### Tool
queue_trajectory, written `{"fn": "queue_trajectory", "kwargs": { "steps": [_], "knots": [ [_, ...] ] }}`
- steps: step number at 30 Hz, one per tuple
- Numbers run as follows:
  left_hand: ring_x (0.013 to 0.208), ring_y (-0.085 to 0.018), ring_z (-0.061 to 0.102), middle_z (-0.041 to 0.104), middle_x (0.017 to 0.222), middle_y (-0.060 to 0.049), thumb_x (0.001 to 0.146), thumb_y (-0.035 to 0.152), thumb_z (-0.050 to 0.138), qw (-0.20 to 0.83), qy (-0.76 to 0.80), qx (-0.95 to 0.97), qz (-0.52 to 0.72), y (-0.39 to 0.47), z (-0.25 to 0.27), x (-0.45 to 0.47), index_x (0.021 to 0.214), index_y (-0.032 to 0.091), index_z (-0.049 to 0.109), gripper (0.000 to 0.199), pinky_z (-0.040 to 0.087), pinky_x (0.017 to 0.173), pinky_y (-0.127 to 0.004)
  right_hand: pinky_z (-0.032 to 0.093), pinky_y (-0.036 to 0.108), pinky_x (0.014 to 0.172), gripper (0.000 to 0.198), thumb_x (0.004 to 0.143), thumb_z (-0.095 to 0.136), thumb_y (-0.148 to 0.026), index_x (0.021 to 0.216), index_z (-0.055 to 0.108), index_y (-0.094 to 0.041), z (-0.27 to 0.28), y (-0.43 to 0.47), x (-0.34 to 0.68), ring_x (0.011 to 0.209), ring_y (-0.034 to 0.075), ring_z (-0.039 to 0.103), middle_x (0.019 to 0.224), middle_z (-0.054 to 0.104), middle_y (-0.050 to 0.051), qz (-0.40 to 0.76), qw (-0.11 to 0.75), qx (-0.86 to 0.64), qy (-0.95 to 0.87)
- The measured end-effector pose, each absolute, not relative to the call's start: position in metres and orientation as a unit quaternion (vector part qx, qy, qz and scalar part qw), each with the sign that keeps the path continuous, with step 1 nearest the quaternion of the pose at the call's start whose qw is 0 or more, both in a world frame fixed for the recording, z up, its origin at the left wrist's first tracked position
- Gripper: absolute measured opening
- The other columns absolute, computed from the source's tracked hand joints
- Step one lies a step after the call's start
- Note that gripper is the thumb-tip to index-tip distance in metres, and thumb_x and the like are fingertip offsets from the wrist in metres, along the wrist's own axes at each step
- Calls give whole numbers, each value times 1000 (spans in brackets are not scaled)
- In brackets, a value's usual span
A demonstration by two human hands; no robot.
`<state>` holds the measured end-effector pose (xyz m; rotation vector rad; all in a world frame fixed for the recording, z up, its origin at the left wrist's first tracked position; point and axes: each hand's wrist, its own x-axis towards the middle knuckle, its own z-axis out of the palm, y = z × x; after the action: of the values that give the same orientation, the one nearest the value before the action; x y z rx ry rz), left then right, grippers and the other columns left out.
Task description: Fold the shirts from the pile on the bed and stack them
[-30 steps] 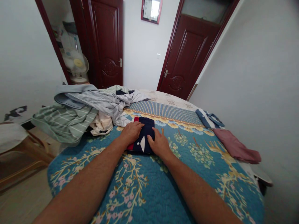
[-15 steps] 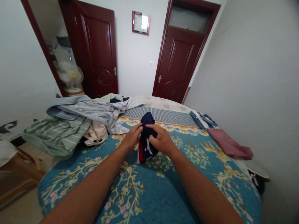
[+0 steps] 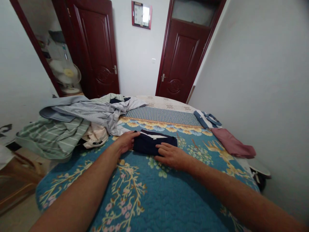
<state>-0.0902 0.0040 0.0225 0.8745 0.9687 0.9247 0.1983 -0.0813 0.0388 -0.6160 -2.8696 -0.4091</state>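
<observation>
A navy garment point(image 3: 149, 146), folded into a flat rectangle, lies crosswise on the teal floral bedspread. A strip of white shows along its upper fold, with a small pale mark that I cannot read. At its left end, my left hand point(image 3: 126, 141) is closed, the edge pinched between thumb and fingers. My right hand point(image 3: 174, 157) rests on its lower right front, fingers stretched out and palm down. Whether it is a shirt or another kind of garment, the folds hide.
Loose striped clothes point(image 3: 94, 109) and a green striped garment point(image 3: 53, 137) are heaped at the left. At the right edge lie a folded pink garment point(image 3: 233, 143) and a blue-and-white one point(image 3: 206, 119). A fan point(image 3: 66, 75) stands beyond the left door.
The navy garment has gone from a bunched upright roll between both hands to a flat rectangle lying crosswise. My hands have spread apart, and the right one has opened.
</observation>
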Motion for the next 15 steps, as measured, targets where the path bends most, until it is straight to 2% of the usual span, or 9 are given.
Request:
{"fn": "queue_trajectory", "kwargs": {
  "steps": [2,4,6,9,12,15],
  "knots": [
    [81,-25,77,81,98,-9,62,41,97,666,455,432,403,3,20,-89,117,20,72,64,62,70,-35,46,50,121,39,104,59,-16,140,69,-26,19,-95,213,140,27,59,118,73,10,-100,123,-261,-952],
    [84,-25,77,81,100,-8,60,43,98,638,464,466,400,0,22,-87,121,22,71,70,61,71,-35,50,49,118,47,101,57,-15,147,64,-23,7,-106,223,138,28,60,127,71,13,-63,191,-317,-927],
    [87,-26,76,81,102,-8,62,48,96,612,471,505,387,-1,25,-87,122,23,72,70,61,74,-35,53,48,113,44,101,57,-19,144,65,-21,2,-110,231,131,28,63,132,70,16,-39,265,-373,-889],
    [92,-29,75,81,104,-8,69,58,87,530,500,583,359,-1,30,-89,118,21,74,63,59,76,-36,55,49,109,35,104,55,-28,133,71,-20,5,-102,238,122,29,66,127,71,16,-18,341,-468,-815],
    [93,-31,74,81,99,-9,75,63,77,412,547,654,322,1,35,-93,105,19,75,53,57,78,-37,56,47,104,37,105,52,-35,132,71,-18,9,-84,243,111,29,69,121,72,16,10,367,-560,-743],
    [97,-33,72,79,95,-9,79,63,71,341,552,697,306,2,40,-97,93,21,75,45,56,85,-39,55,47,102,44,99,58,-37,136,68,-15,3,-70,244,107,29,70,120,73,17,40,352,-608,-710]
  ]
}}
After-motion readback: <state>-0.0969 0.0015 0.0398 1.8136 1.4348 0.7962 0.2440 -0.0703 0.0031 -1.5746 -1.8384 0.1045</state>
